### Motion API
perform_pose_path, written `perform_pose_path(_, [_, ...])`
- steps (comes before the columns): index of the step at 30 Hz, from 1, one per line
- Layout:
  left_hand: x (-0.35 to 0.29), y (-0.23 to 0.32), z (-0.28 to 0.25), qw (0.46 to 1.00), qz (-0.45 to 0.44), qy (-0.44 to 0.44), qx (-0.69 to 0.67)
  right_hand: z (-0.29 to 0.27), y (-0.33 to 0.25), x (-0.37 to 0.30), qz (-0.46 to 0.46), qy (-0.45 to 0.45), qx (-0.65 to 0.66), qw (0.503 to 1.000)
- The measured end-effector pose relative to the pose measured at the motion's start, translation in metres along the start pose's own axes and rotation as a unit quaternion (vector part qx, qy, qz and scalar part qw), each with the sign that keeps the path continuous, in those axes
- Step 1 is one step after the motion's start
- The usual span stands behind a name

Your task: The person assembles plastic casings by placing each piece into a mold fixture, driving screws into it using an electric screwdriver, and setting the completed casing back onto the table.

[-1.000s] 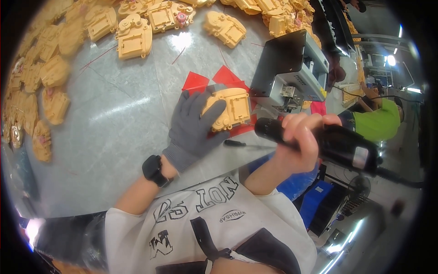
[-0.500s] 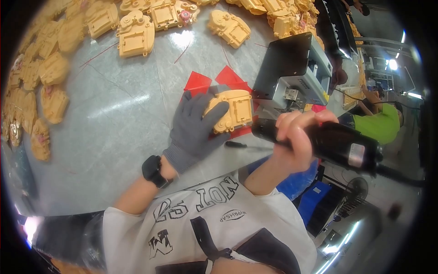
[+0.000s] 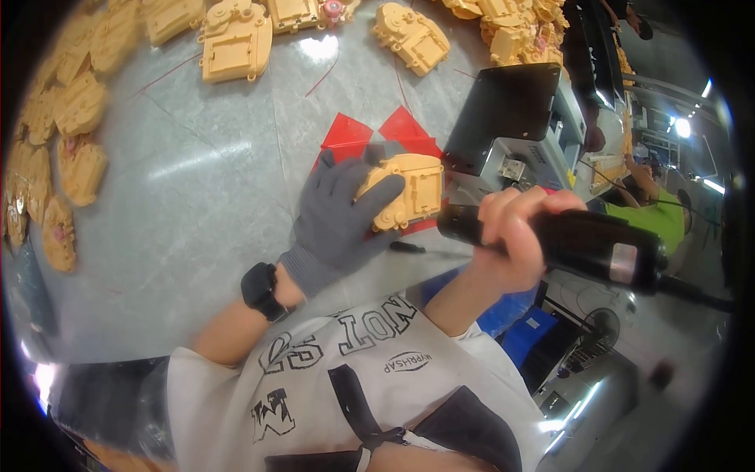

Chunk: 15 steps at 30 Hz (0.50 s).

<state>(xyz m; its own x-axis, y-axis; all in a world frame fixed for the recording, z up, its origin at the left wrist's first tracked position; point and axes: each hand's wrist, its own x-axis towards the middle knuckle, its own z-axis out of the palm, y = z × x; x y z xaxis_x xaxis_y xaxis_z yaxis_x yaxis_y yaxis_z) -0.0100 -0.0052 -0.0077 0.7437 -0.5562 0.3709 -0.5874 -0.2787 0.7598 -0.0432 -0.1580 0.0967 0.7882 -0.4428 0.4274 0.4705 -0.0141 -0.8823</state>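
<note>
I see my left hand (image 3: 338,216), in a grey glove, lying flat with its fingers spread over a yellow toy part (image 3: 405,193). It presses down on the part and does not wrap around it. The part sits on a red sheet (image 3: 354,134) on the grey bench (image 3: 197,204), right in front of me.

My right hand (image 3: 511,240) is bare and closed tight around a black power screwdriver (image 3: 582,244). The tool lies almost sideways, with its front end close to the right edge of the part. I cannot see the tip, so I cannot tell if it touches a screw.

To do this step well, I think the gloved hand should push down hard so the part cannot spin or slide. The tool should line up straight with the hole before it turns. Fingers should stay away from the tip.

A grey machine (image 3: 519,118) stands just behind the part. More yellow parts (image 3: 236,43) lie along the far edge.
</note>
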Motion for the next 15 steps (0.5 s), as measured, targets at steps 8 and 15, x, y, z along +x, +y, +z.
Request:
perform_pose_path(8, [0.002,0.004,0.000,0.996,-0.010,0.045,-0.081,-0.002,0.002,-0.008,0.007,0.026,-0.022,0.999])
perform_pose_path(15, [0.005,0.009,-0.003,0.995,0.015,0.060,-0.081,-0.085,-0.053,0.007,-0.127,0.268,-0.068,0.953])
